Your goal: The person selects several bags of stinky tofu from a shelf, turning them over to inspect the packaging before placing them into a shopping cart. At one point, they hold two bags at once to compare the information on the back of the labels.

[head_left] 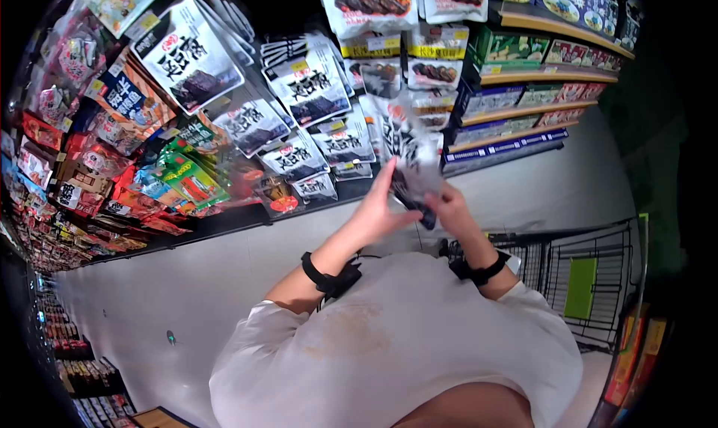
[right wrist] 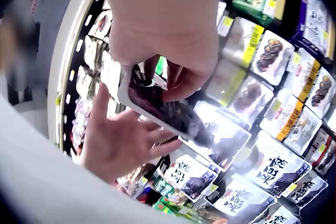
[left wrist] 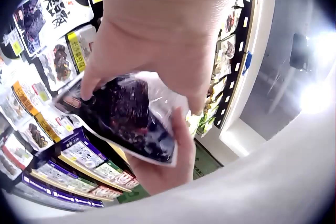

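In front of my chest I hold a tofu snack pouch point(head_left: 413, 153), white with black characters and a dark food picture, tilted and blurred in the head view. My right hand point(head_left: 452, 209) pinches its lower right edge, the fingers curled over the border in the right wrist view. My left hand point(head_left: 378, 209) is at the lower left, thumb and fingers spread. The right wrist view shows the left hand's straight fingers point(right wrist: 144, 148) reaching to the pouch edge. In the left wrist view the pouch's dark printed face point(left wrist: 128, 106) lies below the left palm.
Matching pouches point(head_left: 307, 91) hang in rows on the display rack ahead. Colourful snack bags point(head_left: 191, 175) fill the rack to the left. Boxes line shelves point(head_left: 535, 110) at the right. A wire shopping cart point(head_left: 557, 260) with a green panel stands at my right on the grey floor point(head_left: 187, 293).
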A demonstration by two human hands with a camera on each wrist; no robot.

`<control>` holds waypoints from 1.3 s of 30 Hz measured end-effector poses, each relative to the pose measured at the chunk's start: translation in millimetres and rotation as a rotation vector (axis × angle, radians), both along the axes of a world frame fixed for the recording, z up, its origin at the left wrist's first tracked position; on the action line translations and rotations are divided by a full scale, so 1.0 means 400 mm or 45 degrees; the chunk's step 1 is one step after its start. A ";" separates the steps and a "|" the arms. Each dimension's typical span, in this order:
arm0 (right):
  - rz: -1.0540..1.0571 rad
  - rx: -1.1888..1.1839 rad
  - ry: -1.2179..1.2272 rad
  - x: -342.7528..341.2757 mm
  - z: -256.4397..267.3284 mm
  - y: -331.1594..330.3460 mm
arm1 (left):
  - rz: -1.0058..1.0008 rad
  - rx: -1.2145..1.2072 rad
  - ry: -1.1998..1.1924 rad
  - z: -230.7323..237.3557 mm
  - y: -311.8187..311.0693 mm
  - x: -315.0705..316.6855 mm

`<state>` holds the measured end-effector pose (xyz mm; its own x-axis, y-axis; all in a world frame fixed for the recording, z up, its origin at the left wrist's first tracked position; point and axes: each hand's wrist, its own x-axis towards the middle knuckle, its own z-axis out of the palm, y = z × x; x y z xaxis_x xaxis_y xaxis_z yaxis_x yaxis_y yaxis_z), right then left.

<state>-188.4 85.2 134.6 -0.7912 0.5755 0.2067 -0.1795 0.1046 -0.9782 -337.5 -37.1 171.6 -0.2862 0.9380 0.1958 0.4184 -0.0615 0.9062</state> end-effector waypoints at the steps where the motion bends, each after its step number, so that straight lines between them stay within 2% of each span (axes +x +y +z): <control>1: 0.112 0.287 0.031 -0.013 0.056 -0.018 | -0.056 0.050 -0.244 0.007 0.003 -0.001; 2: 0.206 0.451 0.185 -0.031 0.103 -0.023 | -0.127 0.097 -0.494 0.020 0.008 -0.003; 3: 0.294 0.477 0.191 -0.032 0.121 -0.018 | -0.224 0.055 -0.864 0.051 0.007 -0.014; 4: 0.366 0.494 0.185 -0.023 0.133 -0.013 | -0.387 0.143 -0.969 0.043 0.015 -0.030; 6: 0.372 0.543 0.142 -0.014 0.168 -0.017 | -0.483 0.190 -1.264 0.102 0.003 -0.024; 12: 0.367 0.280 0.114 0.040 0.209 -0.021 | -0.476 0.063 -1.285 0.075 -0.007 -0.092; 14: -0.111 0.304 0.149 0.071 0.168 0.018 | -0.459 0.087 -1.179 0.085 -0.007 -0.101; 15: -0.127 0.308 0.146 0.084 0.157 0.037 | -0.448 0.026 -1.189 0.082 -0.008 -0.115; 17: -0.449 0.053 0.309 0.101 0.154 0.068 | -0.440 -0.050 -1.185 0.095 -0.013 -0.126; 18: -0.474 0.051 0.310 0.106 0.163 0.070 | -0.403 -0.120 -1.194 0.098 -0.019 -0.130; 21: -0.158 -0.366 0.314 0.122 0.157 0.059 | -0.517 -0.155 -1.157 0.086 -0.010 -0.123; 24: -0.117 -0.511 0.174 0.137 0.124 0.028 | -0.696 -0.122 -1.147 0.082 0.008 -0.100; 25: -0.150 -0.579 0.143 0.145 0.111 0.015 | -0.709 -0.228 -0.996 0.077 0.022 -0.090; 26: -0.181 -0.468 0.084 0.152 0.114 0.009 | -0.740 -0.339 -0.851 0.063 0.038 -0.078; 28: -0.329 -0.254 -0.091 0.210 0.130 0.022 | -0.637 -0.440 -0.588 0.015 0.070 -0.061; 29: -0.470 -0.063 -0.019 0.252 0.142 0.029 | -0.629 -0.602 -0.449 0.019 0.099 -0.049; 30: -0.614 -0.145 -0.104 0.317 0.136 0.045 | -0.619 -0.894 -0.008 0.030 0.131 -0.048; 31: -0.793 -0.190 -0.146 0.390 0.126 0.060 | -0.664 -0.484 -0.327 -0.043 0.136 -0.054; 32: -0.943 -0.050 -0.019 0.462 0.124 0.068 | -0.617 -0.466 -0.313 -0.077 0.145 -0.078; 33: -1.053 -0.046 -0.031 0.562 0.075 0.091 | -0.538 -0.600 -0.329 -0.067 0.143 -0.096; 34: -1.153 -0.067 0.015 0.624 0.106 0.066 | -0.441 -0.634 -0.498 -0.075 0.137 -0.116; 35: -1.263 -0.043 -0.052 0.714 0.075 0.066 | -0.349 -0.679 -0.588 -0.119 0.140 -0.164; 37: -1.477 -0.060 -0.212 0.809 0.077 0.015 | -0.007 -0.740 -0.633 -0.212 0.132 -0.271; 39: -1.497 -0.176 -0.537 0.919 -0.013 -0.001 | 0.526 -0.650 -0.769 -0.347 0.100 -0.385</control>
